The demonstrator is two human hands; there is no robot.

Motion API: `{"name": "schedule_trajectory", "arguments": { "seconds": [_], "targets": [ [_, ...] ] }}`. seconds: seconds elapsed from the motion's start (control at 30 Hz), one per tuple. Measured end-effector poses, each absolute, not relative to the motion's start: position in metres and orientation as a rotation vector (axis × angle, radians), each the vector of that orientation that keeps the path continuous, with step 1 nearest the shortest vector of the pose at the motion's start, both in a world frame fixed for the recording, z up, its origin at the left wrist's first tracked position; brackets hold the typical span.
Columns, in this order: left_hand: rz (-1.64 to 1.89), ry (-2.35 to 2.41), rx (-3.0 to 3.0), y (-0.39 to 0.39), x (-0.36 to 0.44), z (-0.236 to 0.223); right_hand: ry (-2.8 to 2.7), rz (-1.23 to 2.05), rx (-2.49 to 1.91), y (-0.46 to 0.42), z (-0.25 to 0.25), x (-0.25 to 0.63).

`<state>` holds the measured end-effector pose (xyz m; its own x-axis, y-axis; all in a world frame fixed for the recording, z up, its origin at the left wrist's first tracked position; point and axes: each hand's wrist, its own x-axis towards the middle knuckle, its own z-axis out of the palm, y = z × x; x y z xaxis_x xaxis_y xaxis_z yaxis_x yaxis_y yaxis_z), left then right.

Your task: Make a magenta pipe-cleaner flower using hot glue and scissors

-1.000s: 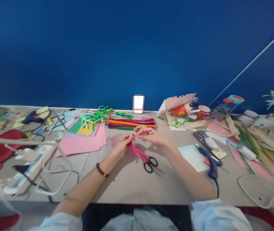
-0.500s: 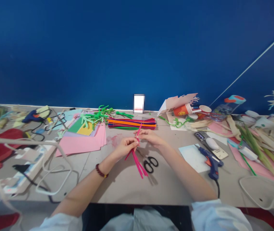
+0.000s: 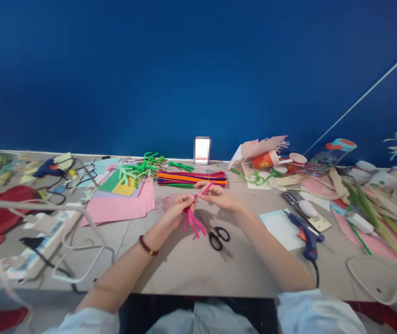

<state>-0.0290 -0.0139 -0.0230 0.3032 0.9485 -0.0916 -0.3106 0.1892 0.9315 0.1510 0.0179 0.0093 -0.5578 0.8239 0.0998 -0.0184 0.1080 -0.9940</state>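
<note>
Above middle of table, my left hand pinches pink pipe cleaners, loose ends dangling down. My right hand grips one upper end, angled up-right. Black scissors flat just beside. Colourful pipe cleaner stack behind hands, pink paper to left.

Pink pipe cleaners, bunched, dangling

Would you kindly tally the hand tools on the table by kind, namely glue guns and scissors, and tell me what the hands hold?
Glue guns: 2, one blue on the right, one dark blue at far left.
Scissors: 1, black-handled, beside the hands.
Total: 3.
The left hand and right hand both pinch the pink pipe cleaners.
</note>
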Motion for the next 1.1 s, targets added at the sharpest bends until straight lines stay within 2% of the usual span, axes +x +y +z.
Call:
{"name": "schedule_trajectory", "arguments": {
  "seconds": [0.37, 0.73, 0.93, 1.1],
  "targets": [
    [0.964, 0.884, 1.040, -0.017, -0.028, -0.015, -1.356, 1.635, -0.827, 0.031, -0.010, 0.148],
    [1.000, 0.963, 0.974, -0.011, -0.028, -0.029, -1.515, 1.614, -1.060, 0.024, -0.006, 0.148],
    [1.011, 0.905, 0.764, -0.011, -0.028, -0.023, -1.470, 1.608, -1.017, 0.022, -0.004, 0.145],
    [1.002, 0.882, 0.891, -0.013, -0.028, -0.019, -1.375, 1.741, -0.937, 0.019, -0.003, 0.141]
  ]
}}
